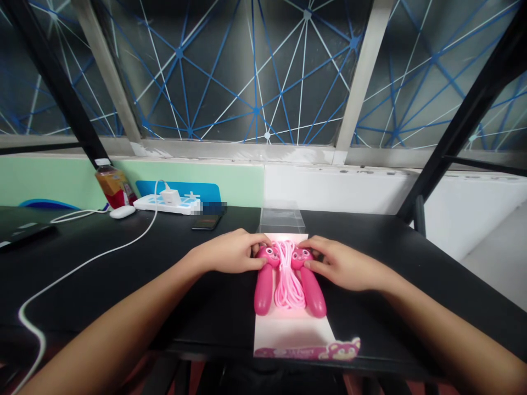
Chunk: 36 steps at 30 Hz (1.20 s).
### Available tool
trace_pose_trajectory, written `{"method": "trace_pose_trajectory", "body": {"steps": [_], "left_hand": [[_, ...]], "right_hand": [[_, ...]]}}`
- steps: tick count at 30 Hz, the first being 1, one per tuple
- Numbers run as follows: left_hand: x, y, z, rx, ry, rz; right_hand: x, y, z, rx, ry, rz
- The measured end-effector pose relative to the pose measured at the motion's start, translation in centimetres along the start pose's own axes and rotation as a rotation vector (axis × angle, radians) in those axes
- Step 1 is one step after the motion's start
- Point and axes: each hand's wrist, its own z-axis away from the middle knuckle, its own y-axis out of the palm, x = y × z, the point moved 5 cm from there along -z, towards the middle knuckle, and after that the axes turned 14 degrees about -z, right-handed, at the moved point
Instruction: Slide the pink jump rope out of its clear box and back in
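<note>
A skipping rope with coiled pink cord (286,280) lies on a white and pink printed card (294,334). Its two glossy pink handles have cartoon-animal heads at their tops. My left hand (228,252) is shut around the top of the left handle (263,293), and my right hand (341,267) grips the top of the right handle (315,293). Both hands hide part of the handle heads. Just beyond the card stands a clear plastic box (282,220).
The card lies on a black table (123,263) and overhangs its front edge. At the far left are a power strip (167,204), white charger, white mouse (122,212), phone (207,222), juice bottle (111,184) and a white cable (88,269).
</note>
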Motion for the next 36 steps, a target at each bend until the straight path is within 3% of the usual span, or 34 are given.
{"method": "trace_pose_trajectory", "body": {"steps": [9, 17, 36], "left_hand": [[0.16, 0.03, 0.12, -0.030, -0.052, -0.080], [0.19, 0.08, 0.15, -0.021, -0.062, -0.101], [0.16, -0.19, 0.15, -0.018, -0.031, -0.029]], "right_hand": [[0.10, 0.17, -0.05, 0.020, 0.080, -0.153], [0.00, 0.36, -0.08, -0.004, 0.081, -0.152], [0.22, -0.08, -0.19, -0.147, -0.040, 0.077]]}}
